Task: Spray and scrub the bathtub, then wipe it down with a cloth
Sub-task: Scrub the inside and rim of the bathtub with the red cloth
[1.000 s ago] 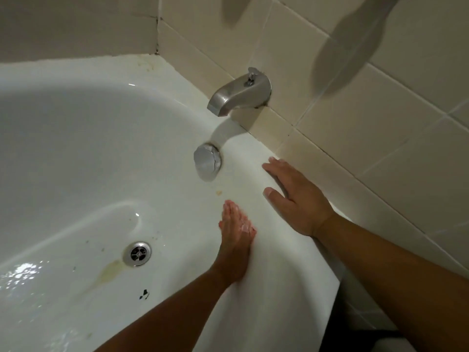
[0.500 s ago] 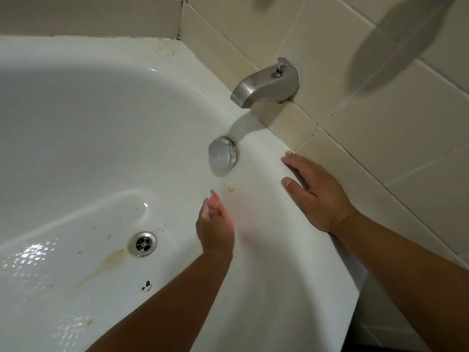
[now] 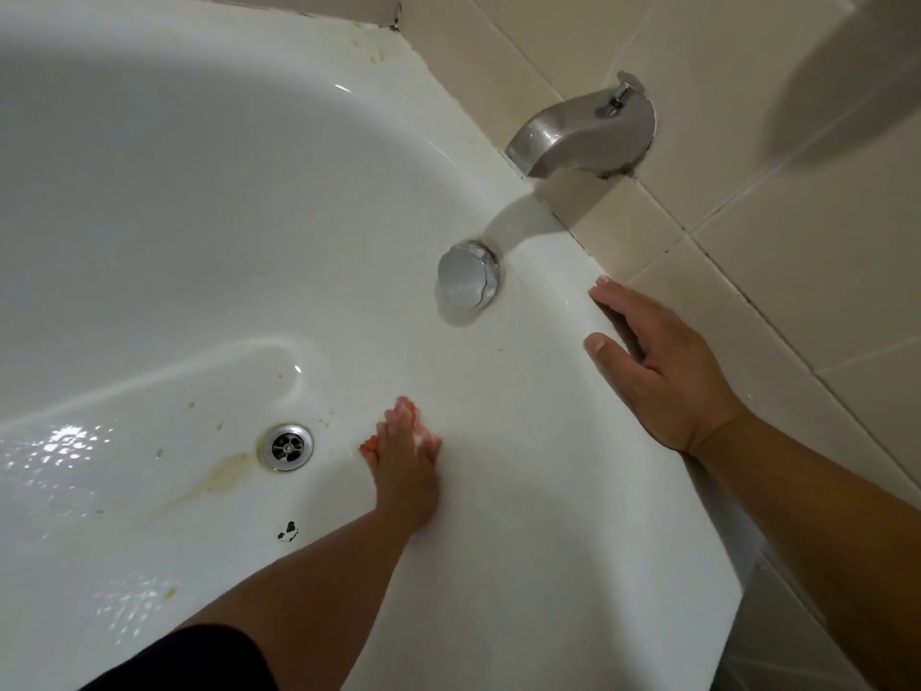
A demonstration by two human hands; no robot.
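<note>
Fingers (image 3: 401, 416) of the left hand (image 3: 404, 471) are held straight and close together and are laid flat against the sloping inner wall of the white bathtub (image 3: 548, 591). Nothing is gripped by them, and a wet sheen is seen on their tips. This hand is placed just to the right of the round metal drain (image 3: 285, 447) and below the chrome overflow cover (image 3: 467, 282).

The right hand (image 3: 663, 376) is rested on the tub's rim where it meets the beige tiled wall (image 3: 797, 291). Its fingers (image 3: 618, 304) are stretched out along the edge and its thumb (image 3: 605, 354) is spread onto the inner slope, with nothing held.

A brushed-metal tub spout (image 3: 583, 132) is mounted on the tiles above the overflow cover, and its shadow is cast onto the rim beneath it. On the tub floor, a yellowish stain (image 3: 224, 473) is seen trailing to the left of the drain. A small black chip mark (image 3: 287, 531) is seen below the drain, close to the left forearm. Specks of grime are scattered about the floor and the far corner of the rim. Light is reflected off wet patches at the left. A dark sleeve (image 3: 189, 660) is seen at the bottom edge.
</note>
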